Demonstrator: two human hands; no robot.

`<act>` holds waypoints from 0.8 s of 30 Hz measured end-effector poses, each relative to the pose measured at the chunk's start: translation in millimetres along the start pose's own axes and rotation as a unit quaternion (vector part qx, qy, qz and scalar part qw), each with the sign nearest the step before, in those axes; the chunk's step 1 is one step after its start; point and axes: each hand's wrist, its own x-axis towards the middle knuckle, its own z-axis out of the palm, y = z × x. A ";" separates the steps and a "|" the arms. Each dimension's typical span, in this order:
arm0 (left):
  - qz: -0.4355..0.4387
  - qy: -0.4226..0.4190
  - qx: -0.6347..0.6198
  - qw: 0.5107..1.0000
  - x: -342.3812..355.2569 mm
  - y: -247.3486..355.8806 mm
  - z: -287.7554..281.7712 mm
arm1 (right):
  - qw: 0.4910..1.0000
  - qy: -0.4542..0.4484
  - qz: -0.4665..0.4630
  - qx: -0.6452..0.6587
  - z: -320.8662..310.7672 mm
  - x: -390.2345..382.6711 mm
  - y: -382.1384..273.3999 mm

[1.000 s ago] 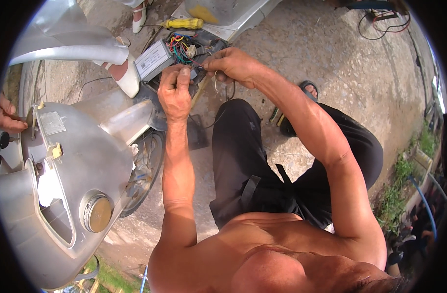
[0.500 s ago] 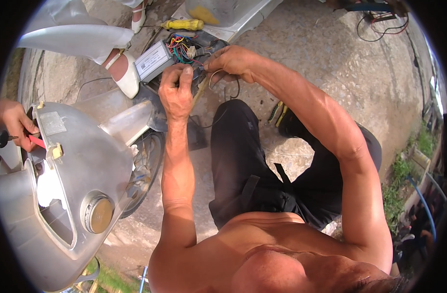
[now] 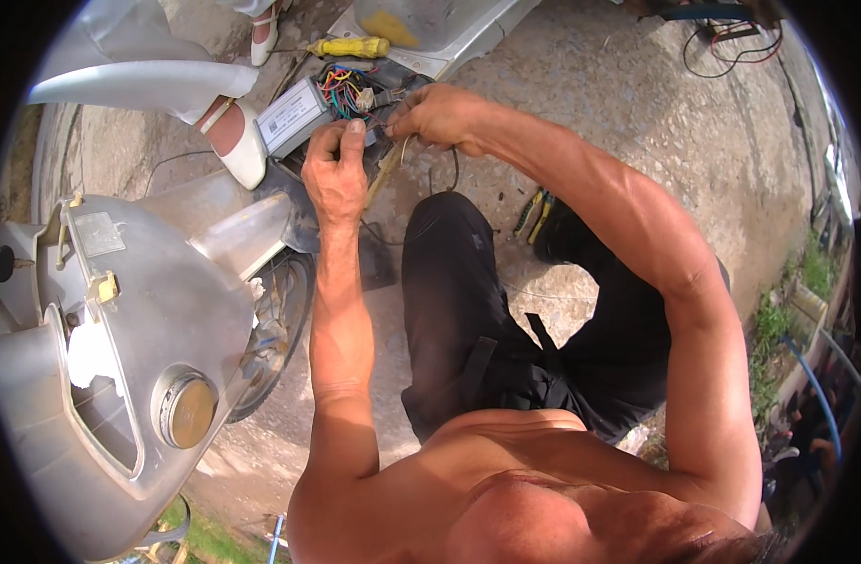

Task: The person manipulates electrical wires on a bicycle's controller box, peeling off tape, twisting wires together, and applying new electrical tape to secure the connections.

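My left hand [image 3: 335, 169] is closed in a pinch, thumb up, just in front of a silver box [image 3: 292, 117] with a white label. What sits between its fingertips is too small to make out. Across from it, my right hand [image 3: 437, 115] pinches a thin wire [image 3: 404, 150], whose pale end hangs below the fingers. Between and beyond the hands lies a bundle of coloured wires [image 3: 339, 86] with a white plug connector [image 3: 364, 98]. My fingers hide part of the wiring beside the box.
A yellow-handled screwdriver [image 3: 350, 47] lies behind the wires. Yellow-and-black pliers [image 3: 540, 216] rest on the ground by my foot. A grey scooter body [image 3: 157, 282] with a wheel [image 3: 280, 329] fills the left. Another person's white shoe [image 3: 246, 150] stands close to the box.
The other person's hand with a red object has left the scooter front at the left. My hands stay at the wiring, and the wire loop under my right hand has shifted.
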 end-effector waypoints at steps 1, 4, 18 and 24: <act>0.001 0.002 0.001 1.000 -0.7 -1.1 -0.6 | 1.000 0.017 -0.001 -0.009 1.7 -2.0 -1.3; 0.000 0.003 0.004 1.000 -0.9 -2.3 -1.7 | 1.000 0.020 0.013 0.020 -1.3 -8.3 -7.0; 0.028 0.005 -0.001 1.000 -1.2 -3.9 -6.9 | 0.999 0.019 0.008 0.041 7.9 -8.5 -1.4; 0.054 -0.182 -0.134 0.973 0.1 -13.2 -26.0 | 0.997 0.018 0.008 0.076 6.2 -12.2 -0.7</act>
